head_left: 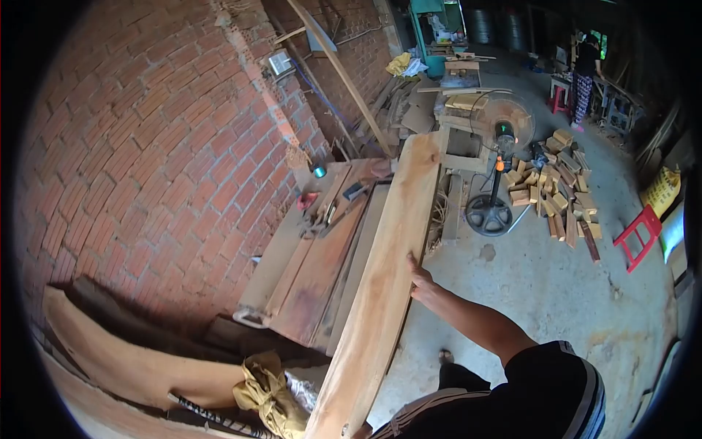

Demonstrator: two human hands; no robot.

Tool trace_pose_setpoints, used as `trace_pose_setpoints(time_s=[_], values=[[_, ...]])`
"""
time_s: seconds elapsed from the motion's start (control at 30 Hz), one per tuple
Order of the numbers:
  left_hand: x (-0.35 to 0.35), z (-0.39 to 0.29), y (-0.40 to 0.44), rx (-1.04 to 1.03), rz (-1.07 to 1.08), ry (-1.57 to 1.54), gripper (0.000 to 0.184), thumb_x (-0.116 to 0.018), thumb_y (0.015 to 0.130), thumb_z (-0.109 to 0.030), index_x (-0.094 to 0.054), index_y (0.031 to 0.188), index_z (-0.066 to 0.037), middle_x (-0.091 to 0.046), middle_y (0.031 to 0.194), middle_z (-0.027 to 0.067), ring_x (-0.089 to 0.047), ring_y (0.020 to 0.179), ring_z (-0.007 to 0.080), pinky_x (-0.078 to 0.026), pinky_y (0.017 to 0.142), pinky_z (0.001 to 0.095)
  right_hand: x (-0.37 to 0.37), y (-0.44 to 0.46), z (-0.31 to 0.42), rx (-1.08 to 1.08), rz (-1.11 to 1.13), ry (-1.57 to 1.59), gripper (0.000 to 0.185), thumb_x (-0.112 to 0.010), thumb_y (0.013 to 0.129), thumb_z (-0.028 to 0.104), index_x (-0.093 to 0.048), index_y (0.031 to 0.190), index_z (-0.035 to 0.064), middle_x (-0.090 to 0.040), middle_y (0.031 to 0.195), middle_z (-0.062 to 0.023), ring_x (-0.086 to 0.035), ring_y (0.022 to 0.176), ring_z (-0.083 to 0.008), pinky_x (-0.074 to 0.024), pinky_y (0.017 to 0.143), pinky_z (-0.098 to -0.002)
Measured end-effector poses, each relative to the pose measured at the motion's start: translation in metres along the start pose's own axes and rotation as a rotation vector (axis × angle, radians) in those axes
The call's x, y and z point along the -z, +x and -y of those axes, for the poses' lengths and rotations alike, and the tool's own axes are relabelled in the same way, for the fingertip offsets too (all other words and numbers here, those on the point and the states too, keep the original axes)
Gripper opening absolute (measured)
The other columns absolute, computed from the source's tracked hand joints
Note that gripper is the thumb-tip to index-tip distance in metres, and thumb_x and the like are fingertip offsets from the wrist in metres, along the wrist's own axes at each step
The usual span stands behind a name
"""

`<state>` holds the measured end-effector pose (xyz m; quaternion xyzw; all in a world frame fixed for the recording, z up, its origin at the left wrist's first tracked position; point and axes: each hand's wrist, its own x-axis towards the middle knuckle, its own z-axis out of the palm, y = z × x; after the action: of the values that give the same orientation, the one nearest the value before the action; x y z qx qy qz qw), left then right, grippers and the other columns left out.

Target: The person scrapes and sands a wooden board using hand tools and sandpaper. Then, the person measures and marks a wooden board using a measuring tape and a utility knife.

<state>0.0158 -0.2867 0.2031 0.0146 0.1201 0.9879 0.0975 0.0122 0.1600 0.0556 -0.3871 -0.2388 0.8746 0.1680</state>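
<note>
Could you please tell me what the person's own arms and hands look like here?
The right hand is bare, with no glove visible. The forearm is uncovered below a short black sleeve, and pale stripes run along the shirt's outer side. The left hand cannot be made out well enough to describe.

The long honey-tan wooden plank (387,256) shows brown grain; the orange-red brick wall (153,154) has grey joints; the black fabric sleeve (545,369) bears pale stripes.
</note>
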Motion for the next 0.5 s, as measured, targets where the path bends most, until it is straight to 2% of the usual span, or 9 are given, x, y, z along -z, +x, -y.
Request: trace_pose_setpoints(time_s=[0.2, 0.37, 0.43, 0.47, 0.5], values=[[-0.004, 0.114, 0.043, 0.005, -0.247, -0.051, 0.033, -0.053, 0.095, -0.036, -0.056, 0.097, -0.003, -0.060, 0.084, 0.0095, -0.048, 0.059, 0.0214, -0.040, 0.060, 0.0377, -0.019, 0.132, 0.063, -0.062, -0.040, -0.103, 0.083, -0.072, 0.078, 0.061, -0.047, 0.137, 0.0088, -0.057, 0.134, -0.0101, -0.060, 0.117, -0.0266, -0.0516, 0.096, -0.0517], [0.011, 0.150, 0.053, -0.015, -0.477, -0.058, 0.037, -0.054, 0.094, -0.038, -0.058, 0.100, -0.002, -0.062, 0.087, 0.0105, -0.049, 0.059, 0.0224, -0.041, 0.059, 0.0392, -0.022, 0.214, 0.092, -0.052, -0.099, -0.167, 0.082, -0.071, 0.077, 0.063, -0.052, 0.134, 0.0084, -0.059, 0.131, -0.0104, -0.060, 0.117, -0.0262, -0.0508, 0.095, -0.0517], [0.023, 0.159, 0.053, -0.013, -0.578, -0.068, 0.038, -0.055, 0.094, -0.039, -0.058, 0.101, -0.002, -0.062, 0.089, 0.0108, -0.049, 0.060, 0.0228, -0.041, 0.058, 0.0398, -0.023, 0.235, 0.106, 0.068, -0.056, -0.122, 0.075, -0.072, 0.079, 0.060, -0.055, 0.130, 0.0080, -0.062, 0.126, -0.0099, -0.062, 0.113, -0.0256, -0.0537, 0.091, -0.0502], [0.029, 0.164, 0.049, -0.006, -0.637, -0.076, 0.039, -0.055, 0.093, -0.040, -0.059, 0.102, -0.002, -0.062, 0.089, 0.0110, -0.049, 0.060, 0.0230, -0.041, 0.058, 0.0401, -0.023, 0.244, 0.116, 0.055, -0.076, -0.130, 0.075, -0.072, 0.079, 0.060, -0.055, 0.130, 0.0080, -0.062, 0.126, -0.0099, -0.062, 0.113, -0.0256, -0.0537, 0.091, -0.0502], [0.036, 0.169, 0.046, 0.004, -0.693, -0.086, 0.040, -0.055, 0.093, -0.040, -0.059, 0.103, -0.001, -0.063, 0.090, 0.0112, -0.049, 0.060, 0.0232, -0.041, 0.058, 0.0404, -0.025, 0.250, 0.130, 0.098, -0.080, -0.212, 0.069, -0.071, 0.082, 0.055, -0.055, 0.130, 0.0073, -0.063, 0.124, -0.0104, -0.064, 0.109, -0.0259, -0.0553, 0.087, -0.0505]])
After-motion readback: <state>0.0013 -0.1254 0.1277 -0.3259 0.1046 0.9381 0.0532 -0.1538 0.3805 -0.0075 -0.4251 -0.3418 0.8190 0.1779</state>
